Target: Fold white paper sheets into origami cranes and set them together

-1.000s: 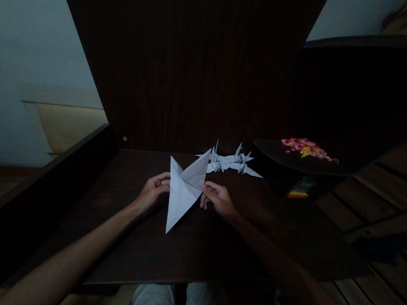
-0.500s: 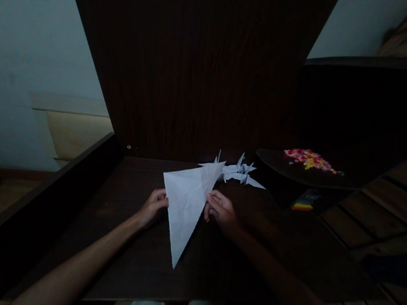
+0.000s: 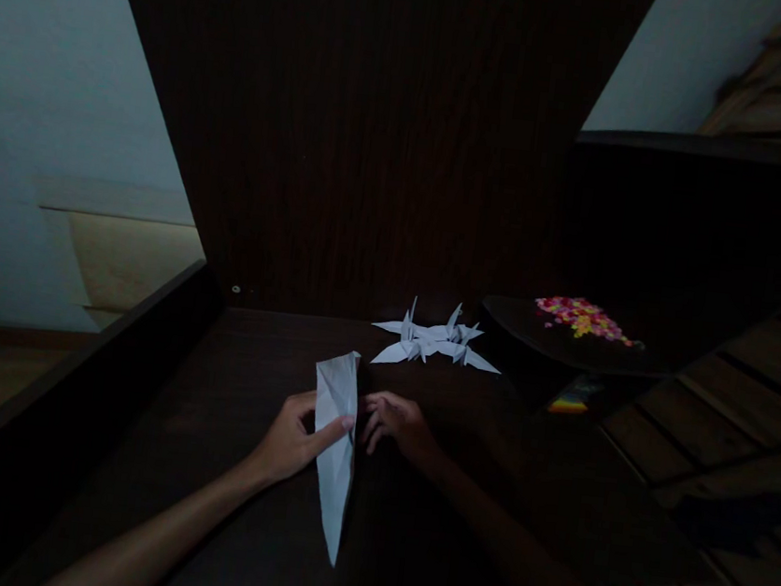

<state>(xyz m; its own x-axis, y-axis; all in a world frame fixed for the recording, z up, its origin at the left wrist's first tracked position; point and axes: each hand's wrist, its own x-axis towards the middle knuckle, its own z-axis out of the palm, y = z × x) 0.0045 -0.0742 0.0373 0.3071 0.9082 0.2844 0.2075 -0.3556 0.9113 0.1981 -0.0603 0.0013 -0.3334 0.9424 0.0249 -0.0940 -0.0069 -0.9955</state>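
Observation:
A white sheet of paper (image 3: pixel 326 488), folded into a narrow pointed shape, is held above the dark tabletop with its tip toward me. My left hand (image 3: pixel 293 437) grips it from the left, the thumb lying across its front and the fingers hidden behind. At the paper's right edge, the bent fingers of my right hand (image 3: pixel 400 423) are closed against it, their tips partly hidden. Beyond my hands, several white folded paper cranes (image 3: pixel 427 340) sit close together on the tabletop.
A heap of small pink, red and yellow pieces (image 3: pixel 581 317) lies on a dark rounded shelf (image 3: pixel 514 321) to the right. Below it is a small item with an orange-yellow strip (image 3: pixel 567 407). A raised side board (image 3: pixel 125 329) borders the left, and a tall dark panel (image 3: pixel 379 141) the back.
The broad triangle of paper has been folded over into a narrower shape and brought nearer me. My left thumb has moved across its front. The paper cranes have come into fuller view.

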